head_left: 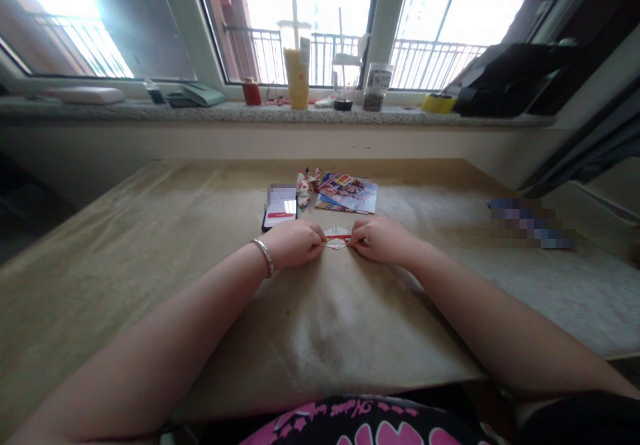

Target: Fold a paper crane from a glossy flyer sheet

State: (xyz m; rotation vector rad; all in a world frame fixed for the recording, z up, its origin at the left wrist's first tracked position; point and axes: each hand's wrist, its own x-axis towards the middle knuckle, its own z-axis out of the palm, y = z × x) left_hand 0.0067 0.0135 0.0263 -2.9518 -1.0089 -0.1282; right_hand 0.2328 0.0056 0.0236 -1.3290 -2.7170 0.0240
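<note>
Between my hands a small folded piece of paper (337, 238), white with red and orange print, lies on the table. My left hand (295, 241), with a silver bracelet at the wrist, pinches its left end. At the right end, the fingers of my right hand (380, 239) are closed on the paper too. Just behind my left hand rests a phone (280, 208) with its screen lit. Beyond the paper sit several folded paper pieces (306, 185) with printed patterns, beside a small stack of colourful printed sheets (349, 193).
A tan cloth covers the table (225, 185). Far right on it lies a blurred bluish flat item (530, 223). Along the windowsill (200, 113) stand a tall yellow cup with a straw (297, 75), a red jar (251, 91), a clear cup (344, 81), yellow tape (439, 103) and a black object (500, 81).
</note>
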